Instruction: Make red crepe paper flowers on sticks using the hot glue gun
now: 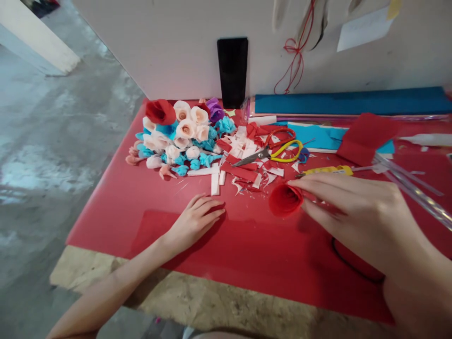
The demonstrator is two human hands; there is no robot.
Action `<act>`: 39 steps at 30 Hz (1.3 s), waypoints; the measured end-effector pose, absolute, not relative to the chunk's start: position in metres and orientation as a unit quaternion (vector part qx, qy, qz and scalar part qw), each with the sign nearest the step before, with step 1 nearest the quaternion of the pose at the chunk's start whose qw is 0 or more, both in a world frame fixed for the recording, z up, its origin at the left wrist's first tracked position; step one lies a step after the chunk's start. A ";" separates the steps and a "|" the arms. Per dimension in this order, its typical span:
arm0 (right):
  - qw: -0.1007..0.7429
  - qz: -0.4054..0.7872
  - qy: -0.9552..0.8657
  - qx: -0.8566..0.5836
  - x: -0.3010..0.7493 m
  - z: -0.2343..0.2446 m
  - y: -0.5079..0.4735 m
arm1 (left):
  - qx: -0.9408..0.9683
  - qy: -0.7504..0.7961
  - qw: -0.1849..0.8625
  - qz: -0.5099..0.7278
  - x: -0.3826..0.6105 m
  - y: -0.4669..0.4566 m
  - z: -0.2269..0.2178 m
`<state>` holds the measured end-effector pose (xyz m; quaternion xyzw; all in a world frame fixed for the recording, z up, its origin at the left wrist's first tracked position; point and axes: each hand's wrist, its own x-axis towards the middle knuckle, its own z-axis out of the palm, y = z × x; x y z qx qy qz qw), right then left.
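Between the thumb and fingers of my right hand [356, 202] is a red paper flower [285, 199], cupped, with its opening facing me and held just over the red tabletop. My left hand [197, 215] lies palm down on the table [226, 263], fingers loosely stretched out, holding nothing. Scissors [271, 149] with one red and one yellow handle rest on a heap of red and white paper scraps [243, 165] beyond my hands. Behind my right fingers lies a yellow-handled tool [328, 170], partly hidden.
Paper flowers [183, 136] in white, blue, red and purple crowd the table's far left. A black phone [233, 70] leans on the wall. Blue paper [346, 101], a red paper piece [367, 136] and a clear plastic strip [420, 193] lie at the back right.
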<state>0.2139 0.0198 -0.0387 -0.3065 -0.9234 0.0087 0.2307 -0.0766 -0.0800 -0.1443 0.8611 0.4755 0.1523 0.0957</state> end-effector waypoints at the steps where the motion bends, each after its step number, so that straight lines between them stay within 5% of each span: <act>1: 0.230 0.007 -0.923 -0.307 0.214 -0.039 0.020 | 0.858 0.480 0.094 0.156 -0.076 -0.081 -0.145; 21: 0.236 0.011 -0.919 -0.316 0.216 -0.043 0.021 | 0.830 0.501 0.179 0.169 -0.072 -0.073 -0.141; 39: 0.228 0.007 -0.914 -0.334 0.217 -0.044 0.021 | 0.856 0.470 0.119 0.178 -0.075 -0.078 -0.141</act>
